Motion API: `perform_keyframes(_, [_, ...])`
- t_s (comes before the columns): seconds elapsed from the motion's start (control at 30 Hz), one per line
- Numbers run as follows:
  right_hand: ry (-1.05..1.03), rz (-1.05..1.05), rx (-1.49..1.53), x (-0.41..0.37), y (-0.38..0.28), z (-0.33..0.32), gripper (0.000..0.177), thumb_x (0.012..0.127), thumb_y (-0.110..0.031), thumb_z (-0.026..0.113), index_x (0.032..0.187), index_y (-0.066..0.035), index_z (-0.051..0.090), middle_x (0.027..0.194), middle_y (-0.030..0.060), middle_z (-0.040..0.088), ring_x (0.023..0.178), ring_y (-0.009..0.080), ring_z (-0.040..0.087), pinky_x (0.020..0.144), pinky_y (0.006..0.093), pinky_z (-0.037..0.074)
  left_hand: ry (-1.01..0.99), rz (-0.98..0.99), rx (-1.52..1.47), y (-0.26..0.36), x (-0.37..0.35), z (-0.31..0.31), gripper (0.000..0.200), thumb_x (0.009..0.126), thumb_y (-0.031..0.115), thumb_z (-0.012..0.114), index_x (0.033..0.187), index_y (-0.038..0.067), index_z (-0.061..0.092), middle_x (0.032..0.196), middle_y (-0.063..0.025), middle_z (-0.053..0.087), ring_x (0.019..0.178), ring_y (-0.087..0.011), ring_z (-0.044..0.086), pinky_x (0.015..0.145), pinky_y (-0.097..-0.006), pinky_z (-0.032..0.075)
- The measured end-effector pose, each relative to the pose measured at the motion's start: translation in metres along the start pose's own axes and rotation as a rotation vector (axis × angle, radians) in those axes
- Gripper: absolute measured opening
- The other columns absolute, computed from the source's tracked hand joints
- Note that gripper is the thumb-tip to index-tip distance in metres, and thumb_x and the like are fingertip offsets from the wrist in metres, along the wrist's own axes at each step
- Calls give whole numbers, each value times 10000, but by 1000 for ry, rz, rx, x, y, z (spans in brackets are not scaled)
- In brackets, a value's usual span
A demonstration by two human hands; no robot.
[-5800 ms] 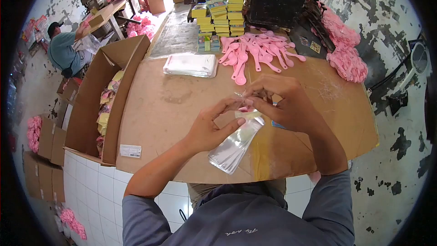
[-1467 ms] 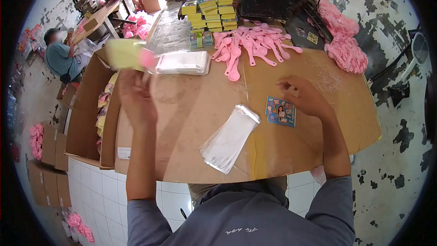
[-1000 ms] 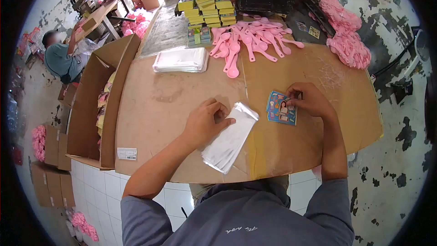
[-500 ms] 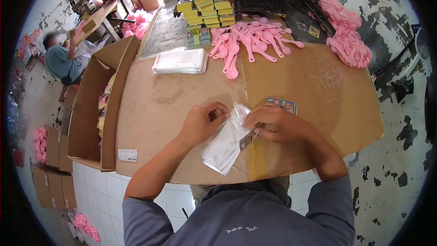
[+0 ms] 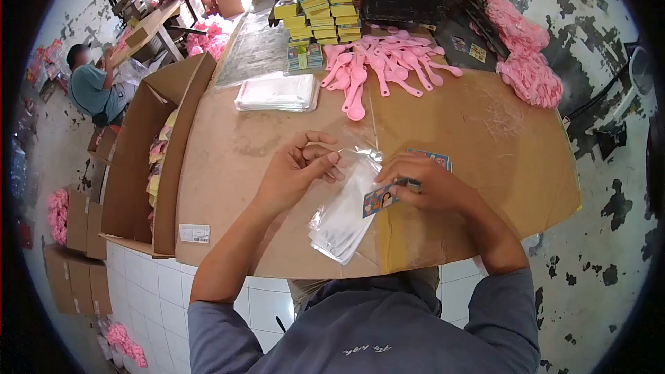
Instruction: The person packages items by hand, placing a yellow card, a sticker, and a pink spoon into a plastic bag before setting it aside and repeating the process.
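A pile of clear and white plastic sleeves (image 5: 343, 218) lies in front of me, its upper end between my hands. My left hand (image 5: 305, 165) is at the upper left of the pile, thumb and fingers curled together near the clear edge of the top sleeve; whether it pinches that film is too small to tell. Between thumb and fingers of my right hand (image 5: 422, 181) is a colourful printed card (image 5: 379, 201), tilted over the pile's right side. More printed cards (image 5: 440, 159) lie just behind my right hand, partly covered by it.
Pink spoons (image 5: 381, 62) are heaped at the back, beside stacked yellow-edged cards (image 5: 322, 14). A second pile of sleeves (image 5: 277, 92) lies back left. An open cardboard box (image 5: 183, 145) borders the table's left edge. Another person (image 5: 93, 86) sits far left.
My left hand has moved slightly left and up, away from the sleeves' middle. The card in my right hand now shows more of its printed face, and the top sleeve's film has shifted.
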State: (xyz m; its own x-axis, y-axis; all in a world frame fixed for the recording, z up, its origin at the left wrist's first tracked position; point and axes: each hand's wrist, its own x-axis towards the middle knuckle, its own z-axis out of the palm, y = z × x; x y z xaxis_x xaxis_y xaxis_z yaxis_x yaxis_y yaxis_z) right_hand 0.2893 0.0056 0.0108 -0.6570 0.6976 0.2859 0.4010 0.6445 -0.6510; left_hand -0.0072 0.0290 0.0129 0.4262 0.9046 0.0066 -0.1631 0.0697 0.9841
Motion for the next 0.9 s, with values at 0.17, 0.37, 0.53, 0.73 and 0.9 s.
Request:
perform_keyframes(0.17, [248,364,211,2,3,-8,204,900,-55,709,1101,-23,686,976,65,719,888,131,680,782,313,536,-23,-8,-52,-2,-2,9,358,969,45,698,1298,-6,567,1002,-126,751,882,-189,746,785,-302,597])
perform_keyframes(0.37, [541,297,417,13,-18,-10,178,900,-33,714,1078,-39,714,944,32,706,831,92,656,737,274,525,-27,41,38,-7,-5,18,393,964,14,694,1330,-15,554,1031,-145,760,940,-182,745,834,-294,591])
perform_keyframes(0.53, [304,70,-19,19,-30,-22,200,903,-32,712,1102,-47,721,900,67,685,793,119,657,699,294,512,-51,29,77,-1,-10,24,431,968,6,685,1373,-2,539,1038,-137,761,963,-156,731,850,-281,577])
perform_keyframes(0.73, [275,188,97,28,-40,-1,207,910,-79,720,1113,-36,720,892,94,699,740,130,646,647,290,496,-122,82,207,-3,-15,32,451,983,5,663,1409,4,515,1046,-126,754,951,-111,700,816,-256,563])
perform_keyframes(0.9, [511,229,287,29,-29,9,197,922,-109,721,1089,-5,723,907,90,717,711,127,621,645,274,494,47,162,144,-6,-10,30,470,984,21,670,1420,8,496,1028,-111,747,894,-85,690,745,-223,556])
